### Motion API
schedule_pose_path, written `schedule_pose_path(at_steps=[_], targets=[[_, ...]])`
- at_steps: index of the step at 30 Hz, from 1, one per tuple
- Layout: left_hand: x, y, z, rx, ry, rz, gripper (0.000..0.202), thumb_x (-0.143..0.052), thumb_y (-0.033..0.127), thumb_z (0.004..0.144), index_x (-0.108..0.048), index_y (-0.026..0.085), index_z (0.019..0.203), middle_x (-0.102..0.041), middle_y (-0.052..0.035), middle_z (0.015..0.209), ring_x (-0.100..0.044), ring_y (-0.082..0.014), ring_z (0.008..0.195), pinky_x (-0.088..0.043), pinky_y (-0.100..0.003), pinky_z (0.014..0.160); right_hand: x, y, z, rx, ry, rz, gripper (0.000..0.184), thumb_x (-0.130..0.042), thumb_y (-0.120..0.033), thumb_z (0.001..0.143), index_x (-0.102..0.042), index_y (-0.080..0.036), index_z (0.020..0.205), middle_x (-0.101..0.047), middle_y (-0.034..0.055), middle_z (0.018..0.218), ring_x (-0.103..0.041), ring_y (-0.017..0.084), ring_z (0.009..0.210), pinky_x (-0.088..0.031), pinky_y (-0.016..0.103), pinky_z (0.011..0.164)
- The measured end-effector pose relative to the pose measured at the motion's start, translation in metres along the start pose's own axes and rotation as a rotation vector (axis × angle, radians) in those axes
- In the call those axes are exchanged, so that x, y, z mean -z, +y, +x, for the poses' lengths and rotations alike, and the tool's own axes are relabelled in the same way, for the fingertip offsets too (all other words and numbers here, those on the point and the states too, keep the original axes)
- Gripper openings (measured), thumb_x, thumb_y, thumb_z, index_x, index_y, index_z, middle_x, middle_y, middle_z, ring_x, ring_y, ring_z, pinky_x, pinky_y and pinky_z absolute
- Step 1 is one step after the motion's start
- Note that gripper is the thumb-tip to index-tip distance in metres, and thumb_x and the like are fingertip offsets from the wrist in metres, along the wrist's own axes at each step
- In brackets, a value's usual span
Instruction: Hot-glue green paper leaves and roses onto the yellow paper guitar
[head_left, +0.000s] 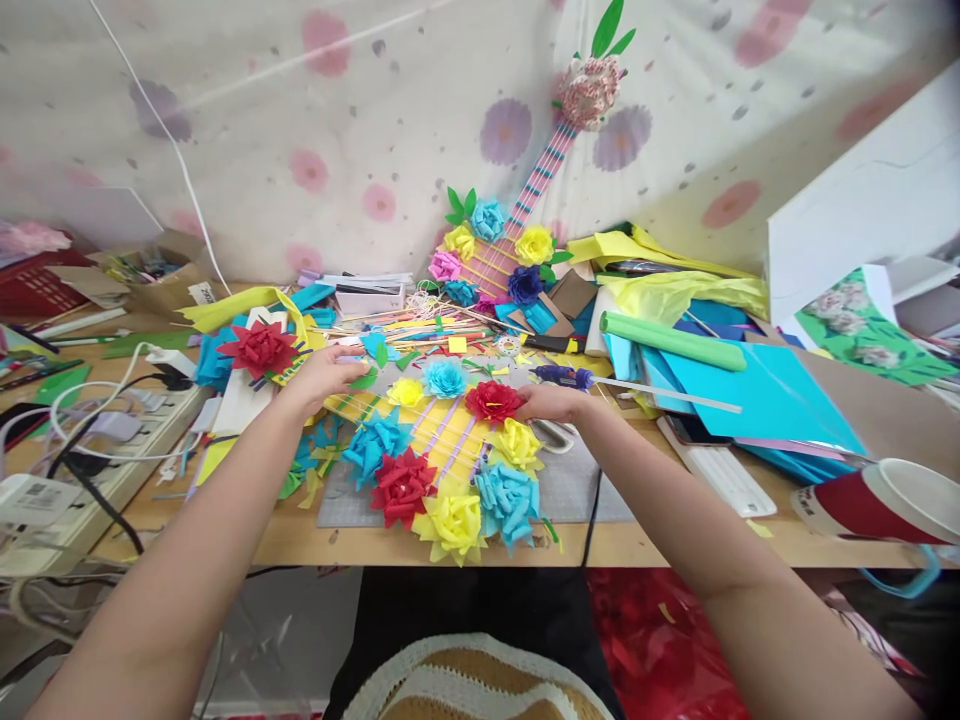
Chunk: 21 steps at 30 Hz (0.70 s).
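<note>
A yellow paper guitar (431,428) lies flat before me, trimmed with paper flowers and crossed by purple strips and pale strings. My left hand (322,380) is over its neck, fingers closed at a green paper leaf (365,380) beside the yellow flower (406,391). At the other side, my right hand (553,403) has its fingertips at the edge of a red paper flower (491,401); some fingertips are hidden. Larger blue, red and yellow flowers line the near end. Another red flower (260,350) tops the neck's far left end.
Beyond my right hand lies a blue glue gun (564,377) with a long glue stick. A pink flowered guitar (487,265) leans against the curtain. Power strips (142,470) and cables crowd the left; blue card (772,400) and a paper cup (877,500) are right. A grey cutting mat (577,495) lies underneath.
</note>
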<state>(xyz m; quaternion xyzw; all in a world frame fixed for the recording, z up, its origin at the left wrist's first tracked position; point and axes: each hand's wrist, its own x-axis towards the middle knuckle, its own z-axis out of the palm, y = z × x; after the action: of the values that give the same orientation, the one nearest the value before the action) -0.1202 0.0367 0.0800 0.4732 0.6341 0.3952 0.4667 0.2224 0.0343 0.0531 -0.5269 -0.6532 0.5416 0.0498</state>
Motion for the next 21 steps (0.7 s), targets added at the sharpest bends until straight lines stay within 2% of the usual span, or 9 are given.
schedule_pose_path(at_steps=[4, 11, 16, 19, 21], targets=[[0.005, -0.004, 0.0, 0.024, 0.044, -0.055, 0.056, -0.082, 0.028, 0.044, -0.062, 0.015, 0.095, -0.068, -0.006, 0.081, -0.065, -0.0175, 0.071, -0.051, -0.024, 0.056, 0.002, -0.002, 0.003, 0.028, -0.043, 0.007, 0.018, -0.064, -0.018, 0.056, -0.069, -0.017, 0.074, -0.064, 0.0005, 0.07, -0.057, 0.017, 0.076, -0.046, 0.027, 0.07], [0.005, -0.002, 0.001, 0.016, 0.098, -0.128, 0.048, -0.08, 0.018, 0.047, -0.063, 0.013, 0.091, -0.065, -0.0034, 0.073, -0.064, -0.015, 0.066, -0.053, -0.025, 0.057, 0.009, 0.008, -0.005, 0.078, -0.056, -0.008, 0.029, -0.066, -0.025, 0.061, -0.072, -0.018, 0.088, -0.069, 0.001, 0.084, -0.059, 0.019, 0.086, -0.047, 0.028, 0.078], [-0.002, -0.002, 0.001, 0.014, 0.108, -0.18, 0.04, -0.077, 0.013, 0.051, -0.06, 0.012, 0.087, -0.064, -0.0038, 0.072, -0.063, -0.0146, 0.065, -0.056, -0.028, 0.057, 0.013, 0.016, -0.017, 0.121, 0.061, -0.029, 0.035, -0.067, -0.035, 0.065, -0.07, -0.021, 0.097, -0.069, 0.0024, 0.098, -0.06, 0.021, 0.092, -0.046, 0.031, 0.083], [-0.006, -0.004, 0.0, -0.001, 0.113, -0.183, 0.039, -0.075, 0.01, 0.053, -0.058, 0.012, 0.088, -0.063, -0.0036, 0.073, -0.062, -0.0145, 0.065, -0.056, -0.029, 0.056, 0.016, 0.028, -0.038, 0.101, 0.185, -0.011, 0.043, -0.067, -0.04, 0.065, -0.066, -0.021, 0.104, -0.067, 0.0062, 0.105, -0.06, 0.022, 0.095, -0.047, 0.032, 0.081], [-0.01, -0.005, -0.001, -0.005, 0.107, -0.179, 0.038, -0.073, 0.009, 0.054, -0.058, 0.012, 0.089, -0.062, -0.0031, 0.073, -0.062, -0.0145, 0.065, -0.056, -0.029, 0.056, 0.019, 0.038, -0.055, 0.05, 0.263, -0.006, 0.047, -0.067, -0.043, 0.064, -0.064, -0.019, 0.105, -0.068, 0.0075, 0.101, -0.061, 0.021, 0.09, -0.047, 0.031, 0.076]])
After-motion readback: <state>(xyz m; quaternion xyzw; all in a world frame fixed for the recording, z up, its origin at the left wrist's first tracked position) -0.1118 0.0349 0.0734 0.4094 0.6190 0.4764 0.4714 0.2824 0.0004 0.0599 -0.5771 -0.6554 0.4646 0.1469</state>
